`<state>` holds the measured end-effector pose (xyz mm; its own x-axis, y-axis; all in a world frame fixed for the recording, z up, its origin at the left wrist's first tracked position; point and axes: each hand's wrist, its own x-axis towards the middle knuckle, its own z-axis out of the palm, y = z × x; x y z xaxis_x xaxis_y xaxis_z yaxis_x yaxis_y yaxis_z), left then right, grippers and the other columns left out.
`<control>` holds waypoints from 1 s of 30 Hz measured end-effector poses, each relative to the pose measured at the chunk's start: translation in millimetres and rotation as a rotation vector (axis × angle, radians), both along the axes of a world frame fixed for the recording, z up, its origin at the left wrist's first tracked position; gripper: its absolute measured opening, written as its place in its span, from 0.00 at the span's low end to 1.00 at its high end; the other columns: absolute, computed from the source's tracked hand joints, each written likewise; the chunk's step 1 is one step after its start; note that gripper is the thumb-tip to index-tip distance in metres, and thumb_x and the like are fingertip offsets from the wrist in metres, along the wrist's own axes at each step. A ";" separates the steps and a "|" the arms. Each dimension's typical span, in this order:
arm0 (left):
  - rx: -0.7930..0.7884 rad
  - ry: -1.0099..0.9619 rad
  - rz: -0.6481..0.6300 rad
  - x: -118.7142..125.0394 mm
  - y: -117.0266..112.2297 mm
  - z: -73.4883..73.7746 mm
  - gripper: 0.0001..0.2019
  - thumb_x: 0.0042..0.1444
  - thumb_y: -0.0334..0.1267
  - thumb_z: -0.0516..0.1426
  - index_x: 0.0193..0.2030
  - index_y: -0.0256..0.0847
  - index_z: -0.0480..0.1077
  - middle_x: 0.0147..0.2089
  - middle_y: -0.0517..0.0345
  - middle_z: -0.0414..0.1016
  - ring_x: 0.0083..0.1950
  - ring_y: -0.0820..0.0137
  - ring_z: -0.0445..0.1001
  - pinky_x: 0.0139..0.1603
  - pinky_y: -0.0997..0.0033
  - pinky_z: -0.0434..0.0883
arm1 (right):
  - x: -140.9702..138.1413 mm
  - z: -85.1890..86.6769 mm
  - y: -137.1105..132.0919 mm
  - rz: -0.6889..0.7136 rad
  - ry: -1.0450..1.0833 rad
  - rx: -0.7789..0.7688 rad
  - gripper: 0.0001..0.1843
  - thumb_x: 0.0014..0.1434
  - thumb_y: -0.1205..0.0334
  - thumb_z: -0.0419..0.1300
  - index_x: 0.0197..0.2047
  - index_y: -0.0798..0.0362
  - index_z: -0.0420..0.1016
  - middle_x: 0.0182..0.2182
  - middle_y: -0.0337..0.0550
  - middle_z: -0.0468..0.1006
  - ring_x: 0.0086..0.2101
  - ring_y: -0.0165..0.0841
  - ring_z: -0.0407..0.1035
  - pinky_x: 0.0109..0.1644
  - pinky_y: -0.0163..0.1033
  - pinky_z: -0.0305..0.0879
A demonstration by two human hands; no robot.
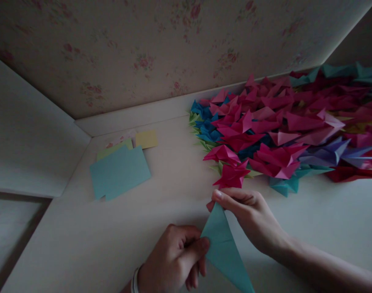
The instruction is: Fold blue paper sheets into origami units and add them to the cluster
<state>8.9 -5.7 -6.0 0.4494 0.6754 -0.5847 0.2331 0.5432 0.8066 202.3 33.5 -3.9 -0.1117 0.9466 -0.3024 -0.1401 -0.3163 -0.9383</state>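
A sheet of teal paper (pixel 224 248), folded into a long triangle, is held above the white tabletop. My left hand (pixel 178 256) pinches its left edge, thumb on top and fingers underneath. At the upper tip, my right hand (pixel 245 213) grips the paper between thumb and fingers. A faint crease crosses the middle of the triangle. The paper's lower point runs out of view at the bottom. Just beyond my right hand lies a bright pink folded paper piece (pixel 232 176).
A large heap of folded paper pieces (pixel 277 122) in pink, blue, green, purple and teal covers the back right. Flat teal sheets (pixel 120 171) lie at the left, beside a yellow sheet (pixel 146 139). Floral wallpaper (pixel 143 61) rises behind; a white panel (pixel 27 134) stands at the left.
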 end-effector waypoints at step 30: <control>0.037 -0.278 0.194 -11.6 8.8 -3.2 0.21 0.54 0.55 0.64 0.30 0.35 0.73 0.22 0.60 0.74 0.17 0.78 0.71 0.17 0.82 0.70 | 5.1 3.1 -4.6 0.312 0.400 -0.047 0.14 0.53 0.56 0.74 0.38 0.55 0.79 0.30 0.38 0.78 0.30 0.26 0.70 0.34 0.31 0.67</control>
